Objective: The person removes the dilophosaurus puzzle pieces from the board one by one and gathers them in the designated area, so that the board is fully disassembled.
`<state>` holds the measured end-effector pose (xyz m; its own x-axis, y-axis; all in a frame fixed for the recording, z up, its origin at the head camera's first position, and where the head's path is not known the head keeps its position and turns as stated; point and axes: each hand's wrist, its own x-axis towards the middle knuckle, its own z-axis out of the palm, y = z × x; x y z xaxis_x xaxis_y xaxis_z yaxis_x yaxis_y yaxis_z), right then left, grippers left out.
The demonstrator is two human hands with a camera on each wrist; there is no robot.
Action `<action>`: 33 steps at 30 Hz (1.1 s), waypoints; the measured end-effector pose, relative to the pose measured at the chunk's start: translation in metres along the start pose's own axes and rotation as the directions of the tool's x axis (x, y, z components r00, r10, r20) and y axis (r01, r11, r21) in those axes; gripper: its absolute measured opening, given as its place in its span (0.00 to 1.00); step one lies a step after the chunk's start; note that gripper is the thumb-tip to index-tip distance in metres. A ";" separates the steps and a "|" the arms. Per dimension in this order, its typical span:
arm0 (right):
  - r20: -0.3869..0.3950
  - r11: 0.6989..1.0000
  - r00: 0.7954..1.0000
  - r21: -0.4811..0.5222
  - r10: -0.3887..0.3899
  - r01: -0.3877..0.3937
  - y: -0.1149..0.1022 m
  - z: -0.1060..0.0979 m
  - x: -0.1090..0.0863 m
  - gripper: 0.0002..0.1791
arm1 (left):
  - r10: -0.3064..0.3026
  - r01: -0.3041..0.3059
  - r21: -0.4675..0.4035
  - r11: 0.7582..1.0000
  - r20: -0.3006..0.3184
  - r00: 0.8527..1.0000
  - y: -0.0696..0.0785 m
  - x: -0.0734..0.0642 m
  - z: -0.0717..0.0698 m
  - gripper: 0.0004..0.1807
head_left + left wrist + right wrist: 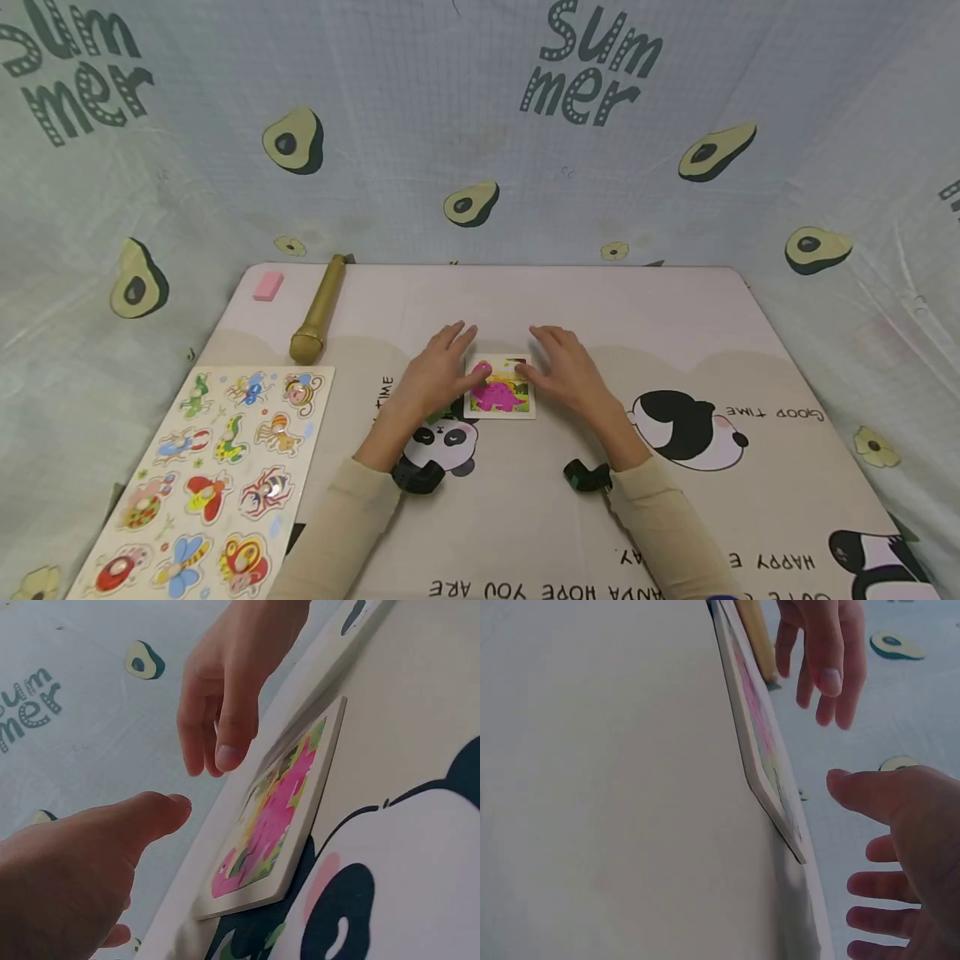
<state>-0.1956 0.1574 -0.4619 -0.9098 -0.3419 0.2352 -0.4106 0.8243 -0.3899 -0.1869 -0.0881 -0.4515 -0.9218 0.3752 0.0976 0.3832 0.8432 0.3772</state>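
A small square picture puzzle with a pink dinosaur (498, 398) and a pale frame lies on the table in front of me. My left hand (438, 375) hovers at its left side, thumb reaching over its upper left part. On the other side, my right hand (566, 371) hovers with its thumb over the upper right corner. In the left wrist view the puzzle (274, 817) lies flat, with both hands raised above it. Fingers of both hands are spread and relaxed, and neither holds anything. The right wrist view shows the puzzle (757, 727) edge-on beneath the hands.
A large board of cartoon insects and animals (217, 475) lies at the left. Behind it are a gold microphone (321, 312) and a pink block (268, 286). The table cover (540, 517) has printed pandas and lettering. Avocado-patterned cloth (397, 108) hangs around the back and sides.
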 end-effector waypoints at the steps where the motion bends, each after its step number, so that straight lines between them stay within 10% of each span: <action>1: 0.006 1.000 1.000 0.003 -0.003 0.003 0.000 0.001 0.000 0.37 | 0.008 -0.008 0.002 1.000 0.008 1.000 0.000 0.000 0.001 0.42; 33: 0.064 0.999 0.998 0.034 0.026 -0.028 -0.001 0.012 -0.001 0.16 | 0.139 -0.138 -0.020 0.990 0.097 0.985 0.009 -0.005 0.024 0.38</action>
<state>-0.1948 0.1520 -0.4722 -0.9223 -0.3483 0.1677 -0.3864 0.8179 -0.4264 -0.1775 -0.0728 -0.4710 -0.8492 0.5247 0.0595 0.5056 0.7754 0.3783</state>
